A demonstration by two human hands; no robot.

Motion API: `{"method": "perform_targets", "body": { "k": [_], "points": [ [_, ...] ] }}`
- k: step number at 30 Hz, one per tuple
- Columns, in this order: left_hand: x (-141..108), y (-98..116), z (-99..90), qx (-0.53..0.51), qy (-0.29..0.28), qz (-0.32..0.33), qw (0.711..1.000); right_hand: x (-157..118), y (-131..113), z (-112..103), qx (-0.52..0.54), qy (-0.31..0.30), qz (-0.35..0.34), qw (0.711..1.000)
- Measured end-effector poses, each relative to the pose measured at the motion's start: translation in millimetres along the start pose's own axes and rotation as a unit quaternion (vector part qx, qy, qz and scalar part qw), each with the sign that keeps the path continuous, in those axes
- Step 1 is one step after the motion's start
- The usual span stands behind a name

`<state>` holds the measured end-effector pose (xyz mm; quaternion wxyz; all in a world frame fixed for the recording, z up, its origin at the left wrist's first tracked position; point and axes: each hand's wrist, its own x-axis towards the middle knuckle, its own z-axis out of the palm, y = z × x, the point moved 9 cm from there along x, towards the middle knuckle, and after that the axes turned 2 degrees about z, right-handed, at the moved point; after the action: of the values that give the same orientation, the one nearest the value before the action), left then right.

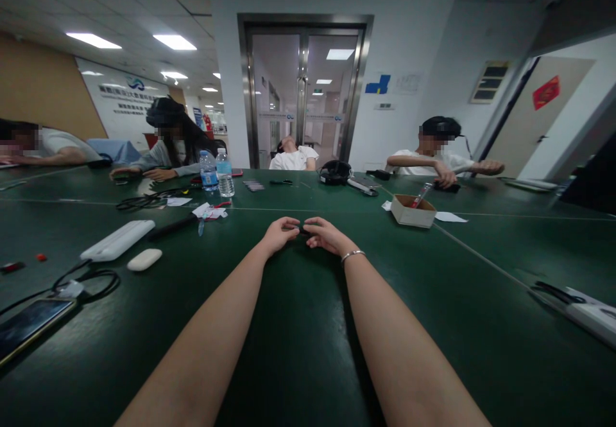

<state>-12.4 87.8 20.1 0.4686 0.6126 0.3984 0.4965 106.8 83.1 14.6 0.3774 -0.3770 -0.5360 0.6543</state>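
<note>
Both arms reach out over the dark green table (298, 324). My left hand (282, 235) and my right hand (327, 235) face each other near the middle, fingertips almost touching. Between them is a small dark object (303, 230), pinched by the fingers of both hands; its shape is too small to make out. A silver bracelet (353, 255) circles my right wrist. The lower fingers of my right hand are curled.
Left lie a phone (36, 324), a white power strip (118, 241), a white oval case (144, 259) and cables. Two bottles (224, 173) stand beyond. A small box (412, 212) sits to the right, another power strip (594, 311) at the right edge. Several people sit around the table.
</note>
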Motion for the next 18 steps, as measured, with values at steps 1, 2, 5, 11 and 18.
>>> {"method": "perform_targets", "body": {
  "k": [1,2,5,11,18],
  "points": [
    [-0.2,0.2,-0.2,-0.004,0.002,0.0,1.0,0.2,1.5,-0.5,-0.009,0.001,0.008,1.0],
    [-0.4,0.5,-0.2,-0.007,0.003,0.0,1.0,0.4,2.3,-0.7,-0.017,0.001,0.012,1.0],
    [-1.2,0.9,0.4,-0.009,0.003,-0.003,1.0,0.4,0.8,1.6,-0.013,-0.013,0.003,1.0],
    [-0.8,1.6,0.2,-0.008,0.006,0.002,1.0,0.5,2.2,-0.7,-0.009,0.004,0.012,1.0],
    [-0.7,1.9,0.7,-0.001,-0.002,0.001,1.0,-3.3,-0.7,3.7,0.0,-0.014,0.009,1.0]
  ]
}}
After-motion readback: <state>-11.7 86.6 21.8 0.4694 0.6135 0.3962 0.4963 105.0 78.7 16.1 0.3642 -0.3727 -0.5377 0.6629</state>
